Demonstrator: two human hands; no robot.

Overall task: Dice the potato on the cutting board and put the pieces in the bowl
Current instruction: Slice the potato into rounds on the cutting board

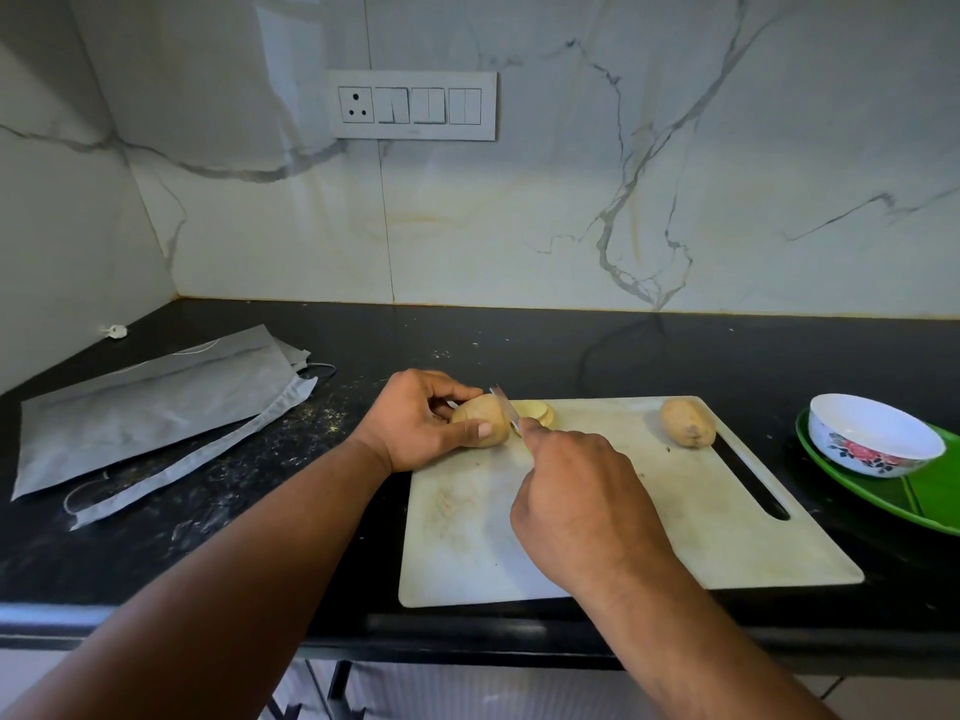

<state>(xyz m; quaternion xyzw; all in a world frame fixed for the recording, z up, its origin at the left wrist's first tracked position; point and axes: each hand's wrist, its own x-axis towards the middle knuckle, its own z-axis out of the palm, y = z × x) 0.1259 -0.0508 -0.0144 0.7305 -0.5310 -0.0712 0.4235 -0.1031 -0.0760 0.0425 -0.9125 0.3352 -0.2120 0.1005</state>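
Note:
A white cutting board (pixel 597 537) lies on the black counter. At its far left corner my left hand (pixel 415 423) grips a brown potato (pixel 480 415), thumb along its near side. My right hand (pixel 582 501) holds a knife (pixel 505 405) whose blade stands in the potato's right end. A cut slice (pixel 535 410) lies flat just right of the blade. A second whole potato (pixel 687 422) rests at the board's far right. The white bowl (pixel 872 433) with a red flower print sits to the right of the board, with nothing visible inside it.
The bowl stands on a green plate (pixel 930 498) at the right edge. A grey cloth bag (pixel 156 402) with straps lies on the counter (pixel 675 350) at the left. A marble wall with a switch panel (pixel 413 105) rises behind. Crumbs dot the counter.

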